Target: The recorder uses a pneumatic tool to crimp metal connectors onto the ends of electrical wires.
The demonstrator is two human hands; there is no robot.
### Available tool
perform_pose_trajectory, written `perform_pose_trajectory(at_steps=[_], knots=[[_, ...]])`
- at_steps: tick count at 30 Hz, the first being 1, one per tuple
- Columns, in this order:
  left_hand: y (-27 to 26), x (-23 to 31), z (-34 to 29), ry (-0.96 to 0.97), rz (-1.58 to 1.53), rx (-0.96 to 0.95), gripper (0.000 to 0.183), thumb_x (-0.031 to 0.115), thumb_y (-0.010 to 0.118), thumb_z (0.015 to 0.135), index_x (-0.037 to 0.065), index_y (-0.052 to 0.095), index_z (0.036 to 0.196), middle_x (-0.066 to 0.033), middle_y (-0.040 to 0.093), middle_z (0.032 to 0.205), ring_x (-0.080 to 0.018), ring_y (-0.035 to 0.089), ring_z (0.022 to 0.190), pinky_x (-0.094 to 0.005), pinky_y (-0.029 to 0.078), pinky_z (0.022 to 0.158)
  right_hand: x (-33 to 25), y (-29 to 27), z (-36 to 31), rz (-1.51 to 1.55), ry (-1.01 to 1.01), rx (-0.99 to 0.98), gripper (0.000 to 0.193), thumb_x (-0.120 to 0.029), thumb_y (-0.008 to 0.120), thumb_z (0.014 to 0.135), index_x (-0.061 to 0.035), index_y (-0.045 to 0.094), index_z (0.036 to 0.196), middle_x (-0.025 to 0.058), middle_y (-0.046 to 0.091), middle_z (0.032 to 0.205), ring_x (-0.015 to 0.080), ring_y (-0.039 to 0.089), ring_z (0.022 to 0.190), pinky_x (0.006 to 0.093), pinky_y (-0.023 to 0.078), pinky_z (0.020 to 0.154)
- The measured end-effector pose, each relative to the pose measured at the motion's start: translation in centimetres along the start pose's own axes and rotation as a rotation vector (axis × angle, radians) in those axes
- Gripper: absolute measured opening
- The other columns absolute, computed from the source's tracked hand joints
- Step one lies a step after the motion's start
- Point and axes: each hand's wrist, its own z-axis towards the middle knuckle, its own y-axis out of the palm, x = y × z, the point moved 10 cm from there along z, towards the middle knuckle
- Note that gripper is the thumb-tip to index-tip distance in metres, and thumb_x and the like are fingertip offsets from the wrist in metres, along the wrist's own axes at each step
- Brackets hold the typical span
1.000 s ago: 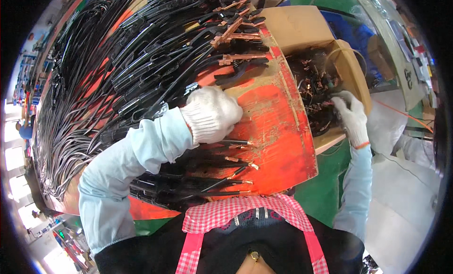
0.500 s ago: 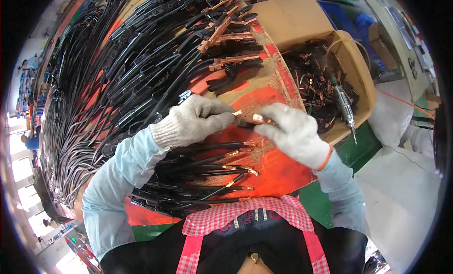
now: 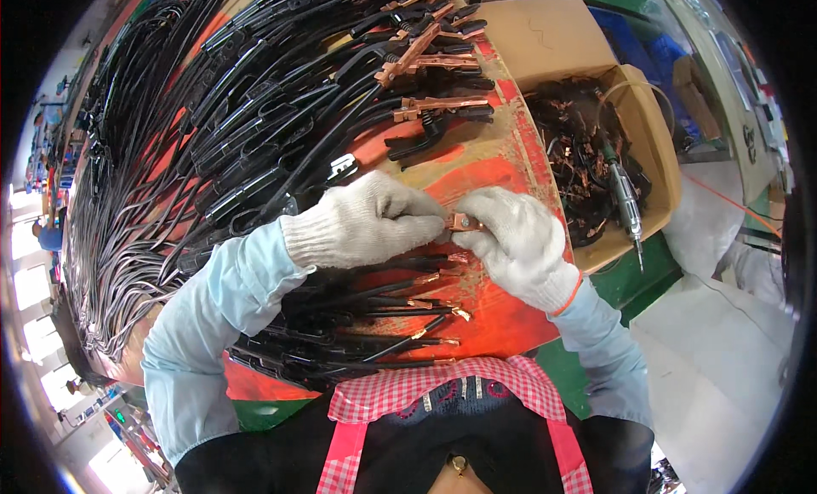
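My left hand (image 3: 366,222), in a white knit glove, has its thumb and forefinger pinched on a cable end, now mostly hidden by the fingers. Against those fingertips sits the copper jaw piece of a clamp (image 3: 465,222), held between the thumb and fingers of my gloved right hand (image 3: 517,243). The rest of the clamp is hidden behind the right hand. Just below both hands lie several black cables (image 3: 400,311) with bared copper ends. Beyond the left hand, finished-looking copper clamps (image 3: 442,104) with black handles lie on the table.
An open cardboard box (image 3: 659,154) with black and copper clamp parts stands at the right. An electric screwdriver (image 3: 625,200) hangs over its near side, tip downward. Black welding holders (image 3: 247,196) and grey cable bundles (image 3: 111,273) cover the left of the red tabletop (image 3: 511,319).
My left hand has moved right, bringing the cable's copper end to the clamp in my right hand. The two hands, apart before, now meet. The view has shifted slightly.
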Motion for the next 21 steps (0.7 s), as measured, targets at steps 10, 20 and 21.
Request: perform_pose_trajectory(at_steps=[10,20,21], knots=[[0.2,-0.6,0.8,-0.060,0.104,-0.057,0.022,0.018,0.064,0.096,0.001,0.074,0.105,-0.0061,0.076,0.093,-0.0100,0.066,0.085,-0.0272,0.053,0.081,-1.0,2.1,1.1,-0.260,-0.212,-0.198,0.027,-0.029,0.077,0.074,-0.0145,0.064,0.093,0.0022,0.061,0.082,0.0232,0.064,0.073,0.0399,0.047,0.061],[-0.9,-0.3,-2.5,0.043,0.593,0.229,0.021,0.026,0.067,0.093,0.012,0.073,0.107,-0.0160,0.072,0.088,-0.0331,0.071,0.081,-0.0399,0.056,0.068,-0.9,1.7,1.3,-0.177,-0.233,-0.096,0.024,-0.031,0.073,0.081,-0.0135,0.063,0.094,0.0031,0.061,0.082,0.0235,0.065,0.075,0.0392,0.051,0.062],[-0.7,-0.1,-2.5,0.045,0.628,0.237,0.020,0.027,0.067,0.093,0.013,0.073,0.106,-0.0150,0.071,0.085,-0.0334,0.071,0.079,-0.0414,0.056,0.067,-0.8,2.0,1.4,-0.170,-0.231,-0.135,0.024,-0.031,0.073,0.081,-0.0134,0.063,0.094,0.0033,0.061,0.082,0.0237,0.065,0.075,0.0394,0.052,0.062]])
